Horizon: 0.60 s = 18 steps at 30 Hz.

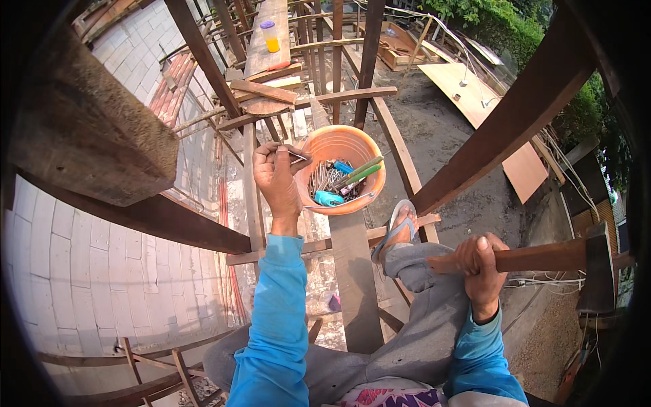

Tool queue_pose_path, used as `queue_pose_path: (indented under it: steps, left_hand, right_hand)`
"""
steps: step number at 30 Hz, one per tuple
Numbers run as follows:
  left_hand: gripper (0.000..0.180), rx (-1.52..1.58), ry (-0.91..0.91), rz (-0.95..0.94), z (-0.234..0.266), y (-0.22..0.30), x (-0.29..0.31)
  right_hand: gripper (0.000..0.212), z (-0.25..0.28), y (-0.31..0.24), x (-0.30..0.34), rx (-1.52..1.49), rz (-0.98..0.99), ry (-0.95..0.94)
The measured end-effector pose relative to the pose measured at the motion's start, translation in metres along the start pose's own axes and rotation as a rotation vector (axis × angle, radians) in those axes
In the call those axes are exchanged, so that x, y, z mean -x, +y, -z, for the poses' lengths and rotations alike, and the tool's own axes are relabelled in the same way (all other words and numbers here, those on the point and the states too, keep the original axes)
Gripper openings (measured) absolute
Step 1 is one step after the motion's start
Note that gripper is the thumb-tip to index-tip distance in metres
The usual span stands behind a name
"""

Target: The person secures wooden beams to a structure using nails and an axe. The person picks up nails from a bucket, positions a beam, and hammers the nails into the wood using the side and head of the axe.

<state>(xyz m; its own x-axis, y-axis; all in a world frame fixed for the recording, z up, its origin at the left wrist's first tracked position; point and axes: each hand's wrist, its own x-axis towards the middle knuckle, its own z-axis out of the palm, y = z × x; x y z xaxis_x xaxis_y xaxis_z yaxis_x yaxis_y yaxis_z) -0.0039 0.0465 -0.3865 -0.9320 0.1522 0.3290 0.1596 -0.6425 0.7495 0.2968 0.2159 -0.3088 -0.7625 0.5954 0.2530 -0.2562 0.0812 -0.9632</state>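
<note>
An orange bucket (347, 136) stands on the planks in front of me, with many nails (324, 178) inside. Among them are a teal tool (329, 198) and a green-handled tool (363, 173), whose kinds I cannot make out. Just beside the bucket's left rim, my left hand (278, 178) pinches a thin metal nail (297, 157) between thumb and fingers. Over to the right, my right hand (481, 268) is wrapped round the wooden handle of a hatchet (598, 270). Its dark metal head points away to the right, well apart from the bucket.
Dark wooden posts (502, 112) and cross beams rise around me. A narrow plank (356, 285) runs beneath the bucket, with gaps to the ground below. Farther off, a cup of orange drink (270, 37) stands on a board. A pale block wall (122, 285) is at left.
</note>
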Motion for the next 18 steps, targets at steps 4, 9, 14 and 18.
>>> queue_pose_path:
  steps: [4,9,14,18]
  left_hand:
    - [0.021,0.130,0.330,-0.307,-0.026,0.093,0.009]
    - [0.027,0.130,0.417,-0.602,-0.039,0.210,0.033]
    - [0.011,0.097,0.144,-0.824,-0.089,0.284,0.046]
    - [0.014,0.072,0.040,-0.875,-0.117,0.302,0.028]
  right_hand:
    - [0.039,-0.014,-0.003,0.003,0.140,-0.118,-0.012]
    - [0.040,-0.032,-0.008,0.017,0.174,-0.063,-0.051]
    - [0.045,-0.058,-0.023,0.038,0.325,-0.098,-0.166]
    - [0.047,-0.075,-0.030,0.060,0.380,0.051,-0.229]
